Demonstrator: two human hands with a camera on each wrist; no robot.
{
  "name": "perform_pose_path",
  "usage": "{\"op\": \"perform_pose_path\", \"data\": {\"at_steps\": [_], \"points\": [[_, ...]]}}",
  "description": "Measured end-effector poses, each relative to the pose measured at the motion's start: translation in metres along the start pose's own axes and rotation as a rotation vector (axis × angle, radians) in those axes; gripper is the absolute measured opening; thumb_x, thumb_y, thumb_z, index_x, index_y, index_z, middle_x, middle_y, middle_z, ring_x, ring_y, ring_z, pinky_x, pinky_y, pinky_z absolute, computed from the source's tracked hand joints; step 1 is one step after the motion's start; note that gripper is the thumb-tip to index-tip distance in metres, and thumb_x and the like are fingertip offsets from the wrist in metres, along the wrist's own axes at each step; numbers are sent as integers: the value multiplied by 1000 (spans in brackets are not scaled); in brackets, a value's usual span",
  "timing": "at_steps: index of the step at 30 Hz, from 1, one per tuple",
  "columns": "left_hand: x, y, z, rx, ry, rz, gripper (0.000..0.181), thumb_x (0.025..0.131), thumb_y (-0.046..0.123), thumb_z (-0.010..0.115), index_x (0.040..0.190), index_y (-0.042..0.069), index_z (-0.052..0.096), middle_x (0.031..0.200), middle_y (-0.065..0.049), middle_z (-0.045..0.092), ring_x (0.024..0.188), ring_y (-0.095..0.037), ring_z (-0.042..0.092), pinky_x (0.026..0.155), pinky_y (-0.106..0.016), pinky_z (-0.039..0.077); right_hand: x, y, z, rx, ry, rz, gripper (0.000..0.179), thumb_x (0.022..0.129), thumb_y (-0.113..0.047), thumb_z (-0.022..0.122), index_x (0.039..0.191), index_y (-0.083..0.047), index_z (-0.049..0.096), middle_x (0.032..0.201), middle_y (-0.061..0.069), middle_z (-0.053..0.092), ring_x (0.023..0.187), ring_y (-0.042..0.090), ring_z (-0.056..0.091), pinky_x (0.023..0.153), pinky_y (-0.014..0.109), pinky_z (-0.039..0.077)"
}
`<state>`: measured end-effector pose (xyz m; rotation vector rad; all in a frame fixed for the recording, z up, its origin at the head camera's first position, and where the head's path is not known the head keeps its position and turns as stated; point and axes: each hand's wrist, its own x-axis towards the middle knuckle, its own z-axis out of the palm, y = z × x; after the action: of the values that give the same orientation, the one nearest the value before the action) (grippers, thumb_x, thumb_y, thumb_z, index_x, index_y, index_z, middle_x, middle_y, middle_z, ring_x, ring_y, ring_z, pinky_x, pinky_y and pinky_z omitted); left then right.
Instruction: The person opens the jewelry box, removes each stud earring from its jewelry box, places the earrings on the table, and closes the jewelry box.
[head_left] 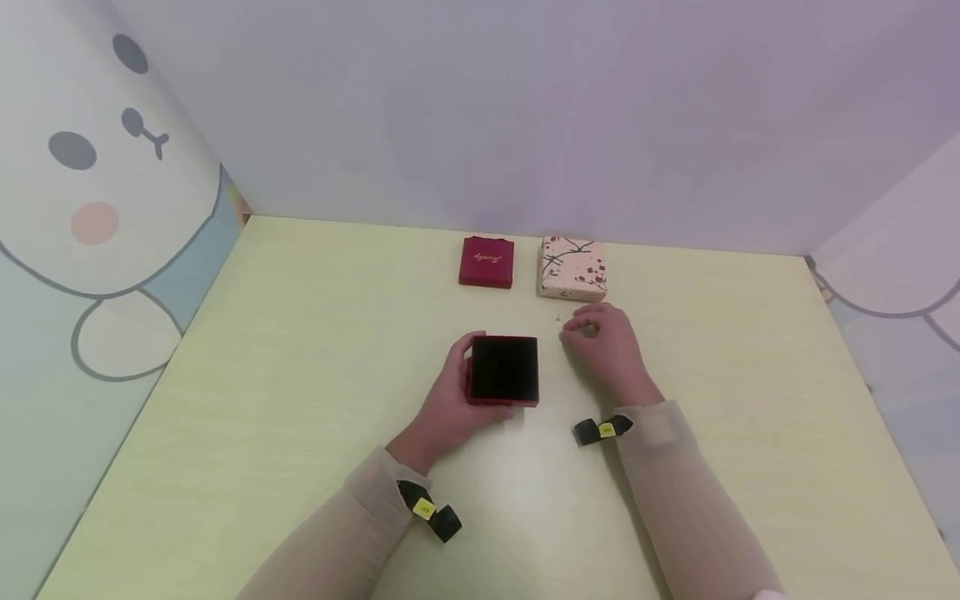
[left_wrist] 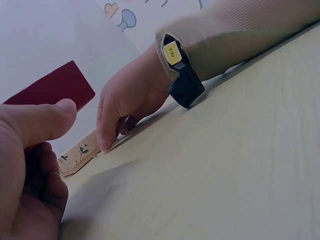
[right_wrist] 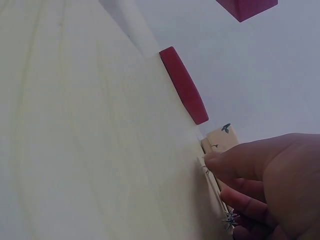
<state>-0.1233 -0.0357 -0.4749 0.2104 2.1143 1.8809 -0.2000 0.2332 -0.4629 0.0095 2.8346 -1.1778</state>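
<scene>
My left hand grips a small red box by its sides, its black inside facing up. In the left wrist view the thumb lies along the red wall. My right hand is low over the table, fingers curled and thumb and forefinger tips close together. A small silver star-shaped piece shows against its curled fingers in the right wrist view. A tiny pale bit lies on the table just left of the fingertips.
Behind the hands lies a red square lid with gold lettering. Beside it sits a pink box with a branch and blossom pattern. The pale wooden table meets a white wall at the back.
</scene>
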Motion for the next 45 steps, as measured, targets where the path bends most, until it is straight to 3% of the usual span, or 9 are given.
{"op": "perform_pose_path", "data": {"at_steps": [10,16,20,25,36,45], "points": [[-1,-5,0,-43,-38,15,108,78,25,93,159,26,23,141,4,53,127,-24,52,101,-47,51,-5,-3,-3,56,-14,23,18,97,-19,72,108,-5,73,127,14,61,125,34,51,112,53,36],[1,-3,0,-37,-35,24,108,77,27,94,159,27,24,141,5,54,127,-23,53,103,-48,50,-8,-9,-10,130,12,10,20,98,-25,72,108,-9,75,130,9,61,125,29,52,108,50,41],[2,-1,2,-18,-31,7,108,76,29,94,158,30,24,142,6,53,128,-22,52,103,-47,50,-12,-23,-18,174,39,-41,23,99,-29,70,109,-9,75,130,7,62,124,27,54,105,48,42],[1,-1,0,-2,-12,-1,107,75,31,95,157,34,25,142,8,53,128,-21,52,103,-47,50,-8,-48,-24,160,7,-100,28,99,-28,69,117,-6,71,127,7,62,121,29,56,103,48,44],[-2,-5,-2,-32,-37,29,108,77,30,94,159,25,24,143,5,53,128,-23,53,104,-47,49,17,-86,-25,-20,-127,-174,52,97,-31,71,139,-4,55,138,14,55,123,35,55,102,51,48],[1,-5,-2,-34,-50,49,108,77,30,93,159,25,23,143,7,52,130,-21,51,99,-44,53,56,-111,-11,-359,-250,-238,63,96,-38,70,147,-8,49,141,12,52,118,27,55,100,48,50]]}}
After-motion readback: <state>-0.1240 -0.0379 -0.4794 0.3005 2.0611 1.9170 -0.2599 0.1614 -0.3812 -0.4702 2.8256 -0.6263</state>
